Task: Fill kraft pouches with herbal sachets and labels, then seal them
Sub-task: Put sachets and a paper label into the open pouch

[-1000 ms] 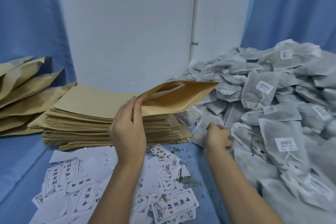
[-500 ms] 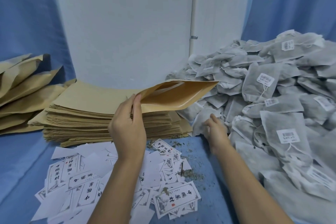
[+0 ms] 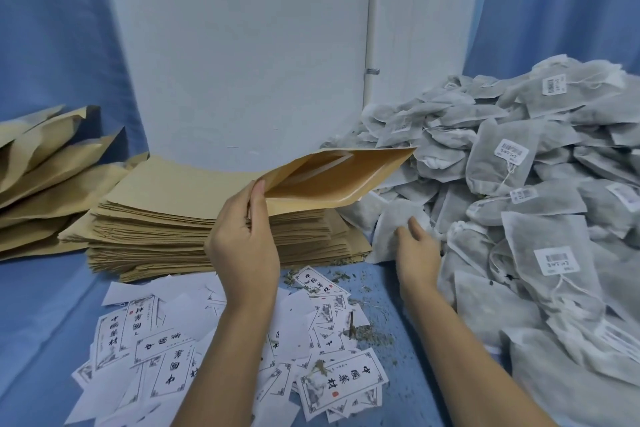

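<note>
My left hand (image 3: pixel 244 239) pinches the near corner of a kraft pouch (image 3: pixel 332 175), which is lifted above the stack of flat kraft pouches (image 3: pixel 194 218) with its mouth gaping toward the right. My right hand (image 3: pixel 417 246) lies against a grey herbal sachet (image 3: pixel 393 218) at the near left foot of the big sachet heap (image 3: pixel 519 184), fingers loosely spread on it. White printed labels (image 3: pixel 180 347) are scattered on the blue cloth in front of the stack.
A fanned pile of kraft pouches (image 3: pixel 45 170) lies at the far left. A white panel (image 3: pixel 242 45) stands behind the stack. Loose herb crumbs (image 3: pixel 367 333) speckle the blue cloth between the labels and the sachets.
My right hand uncurled and slid slightly forward onto a sachet at the heap's edge. My left hand has kept the open pouch almost still.
</note>
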`<state>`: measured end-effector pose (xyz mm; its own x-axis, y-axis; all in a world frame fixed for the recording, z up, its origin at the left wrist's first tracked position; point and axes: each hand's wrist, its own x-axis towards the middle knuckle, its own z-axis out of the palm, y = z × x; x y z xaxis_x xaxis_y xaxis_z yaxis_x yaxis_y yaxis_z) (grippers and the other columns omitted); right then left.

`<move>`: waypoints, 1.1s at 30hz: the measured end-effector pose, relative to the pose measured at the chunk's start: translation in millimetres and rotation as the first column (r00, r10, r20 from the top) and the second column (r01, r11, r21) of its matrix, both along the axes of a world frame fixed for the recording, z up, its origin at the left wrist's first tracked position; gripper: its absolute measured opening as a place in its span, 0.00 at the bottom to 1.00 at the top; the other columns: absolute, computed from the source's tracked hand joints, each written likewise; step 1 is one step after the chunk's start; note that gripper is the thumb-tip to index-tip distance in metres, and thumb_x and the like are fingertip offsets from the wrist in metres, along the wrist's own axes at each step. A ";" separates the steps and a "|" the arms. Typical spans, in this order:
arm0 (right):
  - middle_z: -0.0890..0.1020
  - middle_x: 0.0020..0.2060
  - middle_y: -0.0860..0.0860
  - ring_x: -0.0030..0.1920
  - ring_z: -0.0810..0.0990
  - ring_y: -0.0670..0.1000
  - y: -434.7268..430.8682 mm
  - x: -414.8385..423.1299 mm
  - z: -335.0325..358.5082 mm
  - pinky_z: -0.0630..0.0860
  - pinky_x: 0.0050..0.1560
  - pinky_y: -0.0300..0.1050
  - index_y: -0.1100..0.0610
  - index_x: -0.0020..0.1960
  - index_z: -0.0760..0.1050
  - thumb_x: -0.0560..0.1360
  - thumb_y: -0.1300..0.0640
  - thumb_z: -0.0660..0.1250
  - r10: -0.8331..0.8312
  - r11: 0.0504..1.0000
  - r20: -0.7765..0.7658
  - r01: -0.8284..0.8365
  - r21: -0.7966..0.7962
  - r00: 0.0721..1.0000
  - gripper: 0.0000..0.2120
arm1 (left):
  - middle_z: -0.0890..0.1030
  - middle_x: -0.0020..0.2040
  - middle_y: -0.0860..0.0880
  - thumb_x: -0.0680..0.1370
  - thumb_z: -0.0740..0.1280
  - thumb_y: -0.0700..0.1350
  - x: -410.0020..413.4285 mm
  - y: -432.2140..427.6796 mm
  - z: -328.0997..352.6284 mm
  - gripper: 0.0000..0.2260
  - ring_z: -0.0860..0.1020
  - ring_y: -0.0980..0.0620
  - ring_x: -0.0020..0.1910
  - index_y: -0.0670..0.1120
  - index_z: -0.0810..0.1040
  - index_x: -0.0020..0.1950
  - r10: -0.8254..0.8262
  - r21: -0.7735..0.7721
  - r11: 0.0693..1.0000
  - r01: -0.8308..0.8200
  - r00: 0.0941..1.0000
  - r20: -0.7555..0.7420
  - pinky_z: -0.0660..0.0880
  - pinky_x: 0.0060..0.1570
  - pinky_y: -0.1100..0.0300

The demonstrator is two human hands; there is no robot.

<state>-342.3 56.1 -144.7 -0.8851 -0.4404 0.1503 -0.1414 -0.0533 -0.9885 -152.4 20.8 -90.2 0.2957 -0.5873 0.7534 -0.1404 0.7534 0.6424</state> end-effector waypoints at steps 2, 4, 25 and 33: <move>0.80 0.47 0.41 0.41 0.78 0.35 1.1 6.2 6.5 0.71 0.31 0.25 0.57 0.66 0.76 0.77 0.60 0.60 -0.038 0.981 0.001 0.038 -0.192 0.999 0.18 | 0.83 0.42 0.43 0.79 0.62 0.47 0.5 0.6 2.1 0.15 0.79 0.50 0.42 0.39 0.82 0.53 0.006 -0.002 1.000 -0.006 1.000 -0.026 0.72 0.44 0.66; 0.83 0.47 0.42 0.40 0.80 0.43 0.2 13.4 15.4 0.72 0.33 0.26 0.59 0.56 0.82 0.77 0.60 0.61 -0.020 0.944 0.002 0.019 -0.328 1.000 0.14 | 0.83 0.44 0.43 0.79 0.60 0.50 1.3 1.9 4.4 0.18 0.80 0.48 0.44 0.38 0.82 0.54 0.009 -0.005 1.000 -0.009 0.998 -0.055 0.74 0.46 0.64; 0.78 0.25 0.53 0.26 0.78 0.50 20.3 25.6 63.0 0.76 0.30 0.39 0.63 0.27 0.78 0.59 0.56 0.63 0.834 0.536 0.238 -0.629 -0.563 0.498 0.10 | 0.78 0.54 0.47 0.77 0.64 0.35 15.8 -14.4 -12.0 0.10 0.76 0.45 0.59 0.34 0.80 0.54 0.103 -0.089 0.992 -0.088 0.979 0.176 0.62 0.61 0.78; 0.83 0.34 0.54 0.32 0.80 0.50 17.9 21.1 59.2 0.77 0.32 0.41 0.58 0.32 0.84 0.68 0.51 0.62 0.740 0.672 0.134 -0.718 -0.184 0.659 0.15 | 0.84 0.50 0.43 0.80 0.63 0.44 14.2 -12.3 -8.9 0.13 0.82 0.47 0.49 0.39 0.83 0.54 0.120 -0.011 0.993 -0.120 0.974 0.190 0.73 0.50 0.62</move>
